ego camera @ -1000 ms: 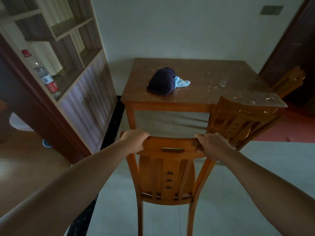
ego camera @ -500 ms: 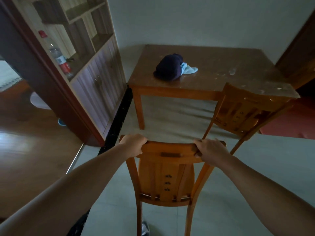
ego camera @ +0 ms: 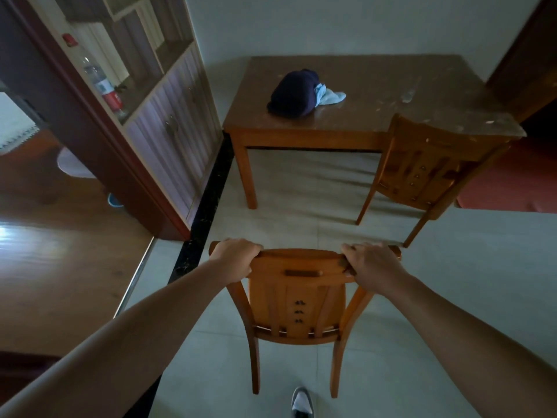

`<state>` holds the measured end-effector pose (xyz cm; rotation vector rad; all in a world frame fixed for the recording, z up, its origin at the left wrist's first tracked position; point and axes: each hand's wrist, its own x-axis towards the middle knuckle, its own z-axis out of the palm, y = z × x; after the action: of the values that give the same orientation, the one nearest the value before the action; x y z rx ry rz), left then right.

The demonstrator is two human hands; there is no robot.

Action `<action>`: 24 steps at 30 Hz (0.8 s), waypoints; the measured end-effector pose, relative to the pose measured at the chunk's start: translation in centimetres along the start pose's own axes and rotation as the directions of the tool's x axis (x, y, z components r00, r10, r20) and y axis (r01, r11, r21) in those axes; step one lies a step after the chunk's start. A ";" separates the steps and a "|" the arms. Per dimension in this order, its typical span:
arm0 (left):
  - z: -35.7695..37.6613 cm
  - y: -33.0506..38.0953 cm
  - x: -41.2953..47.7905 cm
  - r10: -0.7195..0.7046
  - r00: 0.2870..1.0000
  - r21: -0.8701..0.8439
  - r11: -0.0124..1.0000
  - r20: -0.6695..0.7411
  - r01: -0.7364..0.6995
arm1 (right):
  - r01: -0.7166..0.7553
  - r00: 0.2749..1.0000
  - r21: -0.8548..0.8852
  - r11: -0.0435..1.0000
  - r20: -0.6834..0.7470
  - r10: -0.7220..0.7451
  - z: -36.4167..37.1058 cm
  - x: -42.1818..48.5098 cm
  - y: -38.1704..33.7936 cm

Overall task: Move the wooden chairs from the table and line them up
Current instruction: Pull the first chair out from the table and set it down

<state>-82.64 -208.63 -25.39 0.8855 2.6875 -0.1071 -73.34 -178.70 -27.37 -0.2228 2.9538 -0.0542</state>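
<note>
Both hands hold the top rail of a wooden chair [ego camera: 297, 292]. The left hand [ego camera: 233, 257] grips the left end, its fingers curled tight over the rail. The right hand [ego camera: 372, 265] grips the right end the same way. This chair is out on the pale floor [ego camera: 467, 282], apart from the table [ego camera: 361, 95]. A second chair [ego camera: 422, 167] is at the table's near right corner. A dark bundle [ego camera: 294, 93] and a light blue cloth [ego camera: 330, 96] lie on the table. A shoe [ego camera: 302, 402] shows below.
</note>
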 end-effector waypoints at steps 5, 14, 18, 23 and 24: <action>3.2 2.3 -4.8 -0.026 1.000 0.016 1.000 -0.005 0.026 | -0.062 0.997 -0.019 0.998 0.034 0.063 1.6 -4.8 -3.1; 10.9 6.8 -14.0 -0.043 0.999 0.034 0.998 -0.020 0.044 | -0.148 0.987 -0.004 0.989 0.064 0.148 7.0 -14.8 -8.7; 13.8 7.7 -17.0 -0.046 0.999 0.041 0.998 -0.005 0.046 | -0.147 0.985 0.031 0.989 0.097 0.143 9.0 -17.8 -10.5; 18.4 8.6 -20.3 -0.071 0.997 0.061 0.996 0.037 0.068 | -0.131 0.975 0.019 0.991 0.182 0.125 12.9 -21.2 -12.2; 19.1 8.8 -20.8 -0.074 0.996 0.055 0.996 0.039 0.072 | -0.121 0.974 0.016 0.993 0.196 0.115 13.6 -21.8 -12.4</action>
<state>-56.49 -216.54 -36.82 0.7917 2.6902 -0.2128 -47.89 -187.93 -36.30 -0.0448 2.7628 -0.0539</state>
